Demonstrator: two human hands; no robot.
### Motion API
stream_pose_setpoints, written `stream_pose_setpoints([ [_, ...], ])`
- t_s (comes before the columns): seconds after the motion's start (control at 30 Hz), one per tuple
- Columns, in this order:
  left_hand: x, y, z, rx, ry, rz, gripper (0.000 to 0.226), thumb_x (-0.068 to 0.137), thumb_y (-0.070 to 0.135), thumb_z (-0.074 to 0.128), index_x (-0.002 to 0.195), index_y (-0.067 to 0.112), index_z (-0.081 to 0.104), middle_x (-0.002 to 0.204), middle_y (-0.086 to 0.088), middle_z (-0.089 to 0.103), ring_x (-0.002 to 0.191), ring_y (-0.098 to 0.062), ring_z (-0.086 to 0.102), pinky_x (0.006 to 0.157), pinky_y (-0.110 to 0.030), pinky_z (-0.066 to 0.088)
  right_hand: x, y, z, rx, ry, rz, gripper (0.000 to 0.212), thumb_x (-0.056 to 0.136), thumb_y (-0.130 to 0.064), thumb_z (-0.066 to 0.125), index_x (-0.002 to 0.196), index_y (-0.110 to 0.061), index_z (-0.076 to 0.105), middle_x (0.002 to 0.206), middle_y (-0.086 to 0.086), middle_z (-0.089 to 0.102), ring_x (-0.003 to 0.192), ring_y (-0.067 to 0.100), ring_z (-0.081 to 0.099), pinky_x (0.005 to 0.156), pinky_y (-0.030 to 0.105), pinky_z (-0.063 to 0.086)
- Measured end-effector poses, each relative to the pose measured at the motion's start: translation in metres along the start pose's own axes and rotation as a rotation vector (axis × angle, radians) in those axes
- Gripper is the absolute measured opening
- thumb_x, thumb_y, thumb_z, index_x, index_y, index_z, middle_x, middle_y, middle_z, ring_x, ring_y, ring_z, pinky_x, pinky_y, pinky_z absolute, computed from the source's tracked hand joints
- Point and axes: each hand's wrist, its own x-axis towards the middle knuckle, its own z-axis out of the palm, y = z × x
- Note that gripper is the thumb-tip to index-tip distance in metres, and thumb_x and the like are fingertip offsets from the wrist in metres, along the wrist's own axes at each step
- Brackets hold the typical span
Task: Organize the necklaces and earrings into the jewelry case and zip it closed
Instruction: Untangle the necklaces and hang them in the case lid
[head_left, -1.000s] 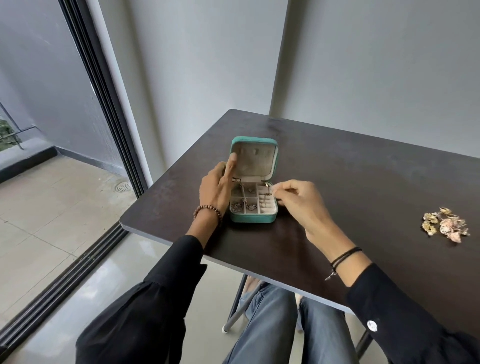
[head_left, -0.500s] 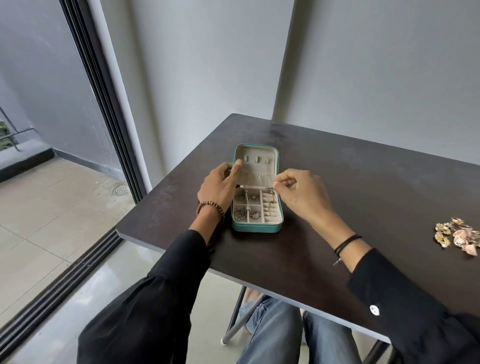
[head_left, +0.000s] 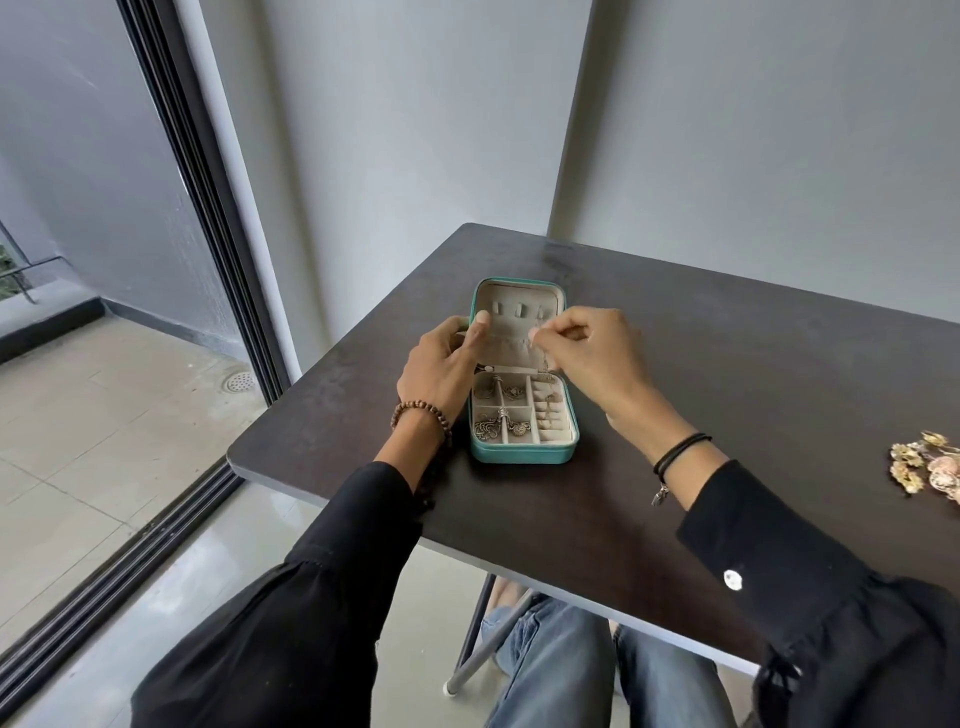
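Jewelry case (head_left: 519, 457) open on counter (head_left: 727, 364), lid (head_left: 519, 299) laid back. Left hand (head_left: 441, 364) grips lid's left edge, thumb on lining. Right hand (head_left: 592, 353) over lid's right side, fingertips pinching fine chain (head_left: 544, 364). Necklaces (head_left: 496, 423) in case's 4 left compartments. Judgement: chain light, limp, tangle-prone; hold near clasp. Case light, stiff; steady by wall.

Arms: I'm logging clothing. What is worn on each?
Black long sleeves on both: left sleeve, right sleeve. Left wrist: brown beaded bracelet. Right wrist: thin black cord bands with a small metal charm. A white button is on the right sleeve.
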Motion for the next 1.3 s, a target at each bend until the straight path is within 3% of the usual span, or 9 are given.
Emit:
stream_pose_setpoints([
  [0.17, -0.003, 0.002, -0.003, -0.058, -0.001, 0.014, 0.041, 0.094, 0.067, 0.046, 0.099, 0.034, 0.07, 0.088, 0.019, 0.073, 0.083, -0.002, 0.066, 0.084, -0.034, 0.052, 0.01, -0.012, -0.003, 0.298, 0.004, 0.084, 0.007, 0.09, -0.014, 0.069, 0.084, -0.013, 0.073, 0.08, 0.003, 0.078, 0.06, 0.014, 0.069, 0.047, 0.02, 0.041],
  [0.37, -0.005, 0.001, -0.005, -0.125, 0.018, 0.05, 0.037, 0.092, 0.064, 0.054, 0.101, 0.033, 0.074, 0.087, 0.014, 0.075, 0.083, -0.006, 0.069, 0.082, -0.035, 0.057, 0.017, -0.022, -0.011, 0.47, -0.022, 0.106, 0.009, 0.097, -0.016, 0.066, 0.098, -0.009, 0.072, 0.088, 0.006, 0.079, 0.058, 0.011, 0.063, 0.045, 0.017, 0.038],
  [0.57, -0.016, 0.015, -0.011, -0.098, 0.158, 0.02, 0.033, 0.091, 0.053, 0.062, 0.117, 0.033, 0.065, 0.119, 0.019, 0.062, 0.078, 0.001, 0.06, 0.081, -0.032, 0.051, 0.001, -0.033, -0.036, 0.452, -0.073, 0.079, 0.014, 0.094, -0.021, 0.071, 0.096, -0.008, 0.076, 0.082, 0.004, 0.078, 0.062, 0.009, 0.06, 0.051, 0.019, 0.04],
  [0.7, -0.028, 0.043, -0.017, 0.018, 0.277, 0.095, 0.02, 0.092, 0.049, 0.057, 0.106, 0.038, 0.066, 0.107, 0.021, 0.066, 0.08, -0.004, 0.063, 0.076, -0.03, 0.051, -0.011, -0.041, -0.055, 0.423, -0.107, 0.01, 0.02, 0.094, -0.028, 0.072, 0.095, -0.008, 0.078, 0.078, 0.002, 0.076, 0.058, 0.008, 0.057, 0.052, 0.019, 0.041],
  [0.83, -0.04, 0.084, -0.017, -0.155, 0.071, 0.216, 0.028, 0.095, 0.054, 0.056, 0.094, 0.031, 0.072, 0.087, 0.017, 0.074, 0.077, -0.002, 0.066, 0.074, -0.032, 0.055, -0.023, -0.045, -0.072, 0.419, -0.152, -0.037, 0.022, 0.095, -0.027, 0.071, 0.093, -0.006, 0.078, 0.07, -0.001, 0.07, 0.056, 0.01, 0.053, 0.049, 0.017, 0.04],
  [0.97, -0.057, 0.119, -0.013, -0.365, -0.246, 0.176, 0.045, 0.1, 0.051, 0.05, 0.093, 0.016, 0.077, 0.086, 0.006, 0.077, 0.072, -0.007, 0.061, 0.058, -0.023, 0.049, -0.031, -0.045, -0.089, 0.409, -0.164, -0.065, 0.017, 0.095, -0.025, 0.07, 0.092, -0.011, 0.079, 0.069, -0.002, 0.07, 0.057, 0.009, 0.054, 0.051, 0.018, 0.041],
  [1.07, -0.065, 0.137, -0.01, -0.462, -0.326, 0.139, 0.041, 0.101, 0.044, 0.053, 0.095, 0.01, 0.075, 0.082, 0.004, 0.074, 0.074, -0.009, 0.064, 0.054, -0.019, 0.048, -0.034, -0.043, -0.105, 0.426, -0.142, -0.064, 0.017, 0.095, -0.025, 0.07, 0.091, -0.01, 0.079, 0.07, -0.001, 0.07, 0.057, 0.009, 0.054, 0.051, 0.018, 0.042],
  [1.3, -0.068, 0.157, 0.0, -0.557, -0.462, 0.109, 0.019, 0.095, 0.034, 0.066, 0.085, 0.018, 0.067, 0.084, -0.003, 0.073, 0.079, -0.01, 0.07, 0.057, -0.019, 0.052, -0.04, -0.034, -0.134, 0.446, -0.108, -0.056, 0.013, 0.094, -0.023, 0.071, 0.09, -0.013, 0.079, 0.076, 0.0, 0.075, 0.062, 0.012, 0.056, 0.052, 0.02, 0.04],
])
